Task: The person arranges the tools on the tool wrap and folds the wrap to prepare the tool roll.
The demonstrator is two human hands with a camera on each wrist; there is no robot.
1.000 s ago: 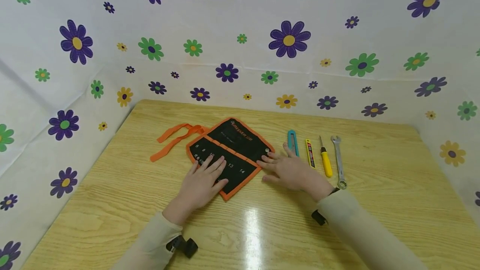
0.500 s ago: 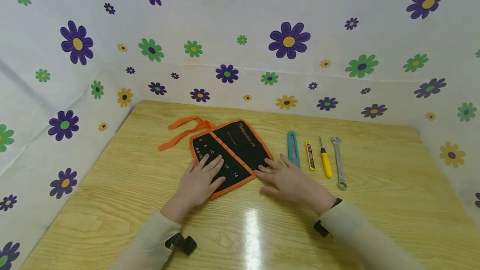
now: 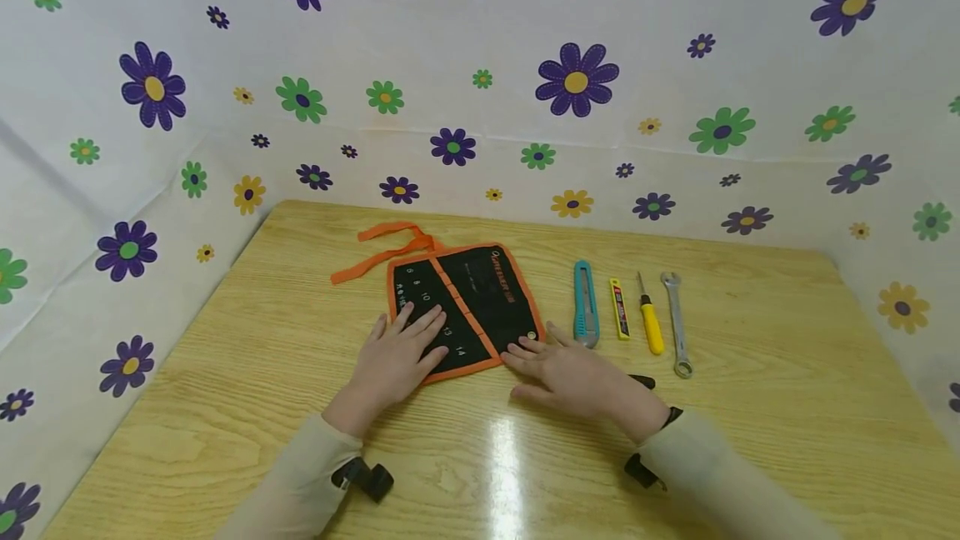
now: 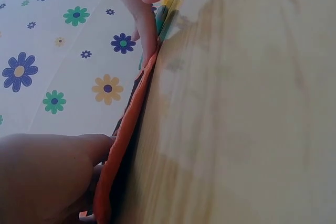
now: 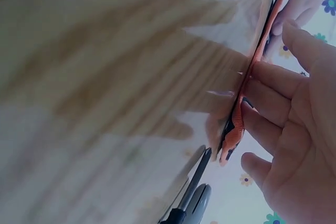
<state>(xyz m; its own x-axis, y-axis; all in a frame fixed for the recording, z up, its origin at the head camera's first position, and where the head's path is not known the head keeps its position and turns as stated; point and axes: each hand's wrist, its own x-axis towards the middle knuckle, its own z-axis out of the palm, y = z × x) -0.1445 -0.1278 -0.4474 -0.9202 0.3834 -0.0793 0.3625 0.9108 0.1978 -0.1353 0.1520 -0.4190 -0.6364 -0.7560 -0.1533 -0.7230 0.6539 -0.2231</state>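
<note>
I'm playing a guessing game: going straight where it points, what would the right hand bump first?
The right hand would probably meet the orange-edged pouch at its fingertips, then perhaps the left hand.

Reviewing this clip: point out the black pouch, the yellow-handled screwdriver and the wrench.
Black pouch point(image 3: 480, 297): head view, on the bare black fabric near its middle.
Yellow-handled screwdriver point(image 3: 650, 318): head view, on the handle.
Wrench point(image 3: 677, 325): head view, midway along the shaft.

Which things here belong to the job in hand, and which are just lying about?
Job:
black pouch with orange ties
left hand and right hand, both touching it

Apparently lying about, untouched:
teal knife
yellow case
yellow screwdriver
wrench
</note>
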